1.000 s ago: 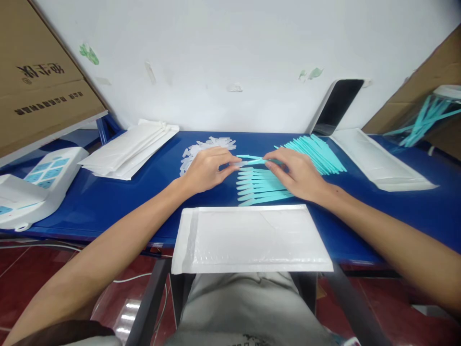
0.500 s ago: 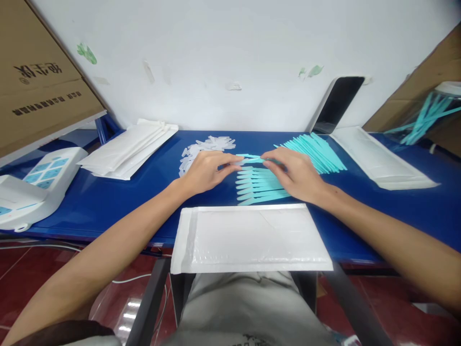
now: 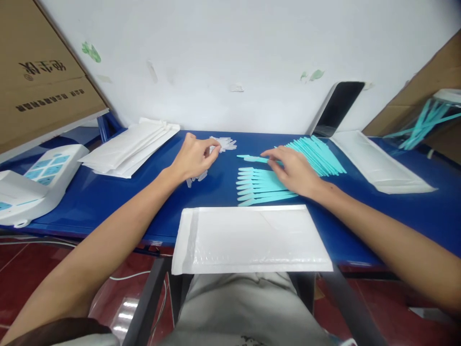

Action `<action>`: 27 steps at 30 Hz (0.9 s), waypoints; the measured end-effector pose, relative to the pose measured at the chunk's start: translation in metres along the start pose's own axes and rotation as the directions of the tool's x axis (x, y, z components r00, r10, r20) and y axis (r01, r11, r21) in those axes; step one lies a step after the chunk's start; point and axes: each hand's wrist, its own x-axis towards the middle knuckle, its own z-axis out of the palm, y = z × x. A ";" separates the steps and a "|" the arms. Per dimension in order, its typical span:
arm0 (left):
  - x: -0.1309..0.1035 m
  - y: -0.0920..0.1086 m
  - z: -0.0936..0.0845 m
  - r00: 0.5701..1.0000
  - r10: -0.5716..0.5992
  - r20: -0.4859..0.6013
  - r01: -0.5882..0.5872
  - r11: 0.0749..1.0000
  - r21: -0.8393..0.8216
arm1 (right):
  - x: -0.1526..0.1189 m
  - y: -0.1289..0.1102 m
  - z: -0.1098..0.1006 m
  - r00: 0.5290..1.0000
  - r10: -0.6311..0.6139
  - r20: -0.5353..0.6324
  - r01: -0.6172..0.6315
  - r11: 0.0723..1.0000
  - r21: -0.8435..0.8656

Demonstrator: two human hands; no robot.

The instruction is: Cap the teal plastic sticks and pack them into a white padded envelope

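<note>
My left hand [image 3: 196, 156] is over the pile of small translucent caps [image 3: 227, 144], thumb and forefinger pinched together at its edge. Whether a cap is between those fingertips I cannot make out. More loose caps [image 3: 197, 179] show below the hand, which hides part of the pile. A slim turquoise stick [image 3: 254, 158] is held in my right hand [image 3: 293, 168], its narrow bare tip pointing left. Just below it lies a row of turquoise sticks [image 3: 264, 185] with translucent caps on their left ends. Behind the right hand is a heap of turquoise sticks [image 3: 319, 154].
A white padded envelope [image 3: 252, 239] lies at the table's front edge. More envelopes [image 3: 126, 146] are stacked at left, beside a white device [image 3: 54, 178]. At right are another envelope [image 3: 383, 161], a phone [image 3: 338, 108] against the wall and a clear container of sticks [image 3: 425, 122].
My left hand has moved left and slightly up, away from the right hand, to the caps. My right hand stays nearly in place with the stick, whose left end is now free.
</note>
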 end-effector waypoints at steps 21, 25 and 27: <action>-0.009 0.007 0.013 0.899 -0.073 0.433 -0.018 0.979 0.202 | 0.002 0.013 0.008 0.987 -0.051 0.154 0.050 0.999 0.010; -0.008 0.005 0.013 0.915 -0.034 0.403 -0.042 0.983 0.180 | 0.002 0.015 0.008 0.984 -0.012 0.178 0.014 1.000 -0.008; -0.008 0.003 0.015 0.925 -0.007 0.379 -0.062 0.984 0.170 | 0.002 0.014 0.007 0.978 0.006 0.209 -0.001 1.000 -0.023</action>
